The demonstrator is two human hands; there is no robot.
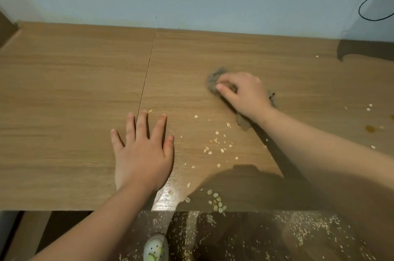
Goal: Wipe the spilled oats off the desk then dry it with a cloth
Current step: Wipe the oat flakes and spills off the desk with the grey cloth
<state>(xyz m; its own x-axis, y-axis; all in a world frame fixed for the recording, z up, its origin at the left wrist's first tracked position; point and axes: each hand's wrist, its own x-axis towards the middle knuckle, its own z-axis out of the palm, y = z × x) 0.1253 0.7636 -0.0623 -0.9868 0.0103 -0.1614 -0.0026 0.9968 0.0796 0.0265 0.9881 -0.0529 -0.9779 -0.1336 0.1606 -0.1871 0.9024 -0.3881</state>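
Observation:
On the wooden desk [74, 90], my right hand [245, 94] grips a bunched grey cloth [214, 81] and presses it onto the surface right of centre. My left hand [142, 154] lies flat on the desk with fingers spread, near the seam between the two panels. Loose oats [217, 145] are scattered between the two hands, and a cluster of oats [216, 201] sits at the front edge. A few more flakes [368, 108] lie at the far right. Part of the cloth trails under my right wrist.
Many oats [298, 231] are strewn on the dark floor below the front edge, beside a light shoe [155, 248]. Brown liquid drops [370, 129] mark the desk at the right. A black cable [371, 4] hangs on the blue wall at the upper right.

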